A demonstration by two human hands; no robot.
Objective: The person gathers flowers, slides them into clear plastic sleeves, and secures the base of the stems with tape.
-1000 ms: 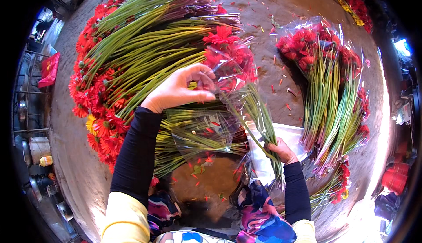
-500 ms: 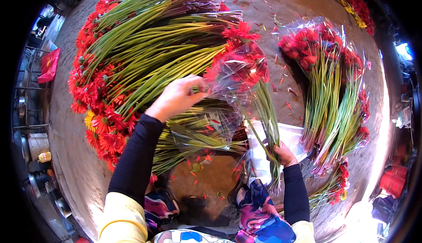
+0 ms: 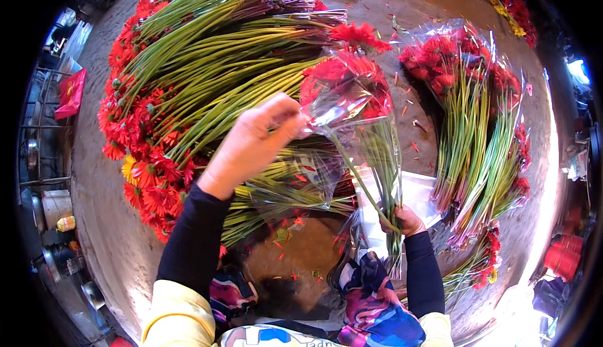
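Note:
My right hand [image 3: 409,220] is closed round the lower stems of a bunch of red gerberas [image 3: 380,158], held upright with its heads away from me. A clear plastic sleeve [image 3: 339,113] covers most of the heads; one red flower [image 3: 360,37] sticks out past its top. At the sleeve's left edge, my left hand [image 3: 259,135] pinches the plastic between thumb and fingers. One stem slants apart from the others down to my right hand. Under the bunch lie white sheets [image 3: 414,190], and more clear plastic [image 3: 301,180] lies left of it.
A big heap of loose gerberas, stems [image 3: 232,64] pointing right and red heads [image 3: 147,177] left, covers the floor at left. Wrapped bunches [image 3: 468,121] lie at right, with another bunch [image 3: 483,271] nearer. Petals litter the concrete floor [image 3: 377,1].
My left hand has come slightly right and nearer the sleeve's edge. The plastic now stretches further round the flower heads, and one red flower stands out more at the top. My right hand keeps its hold.

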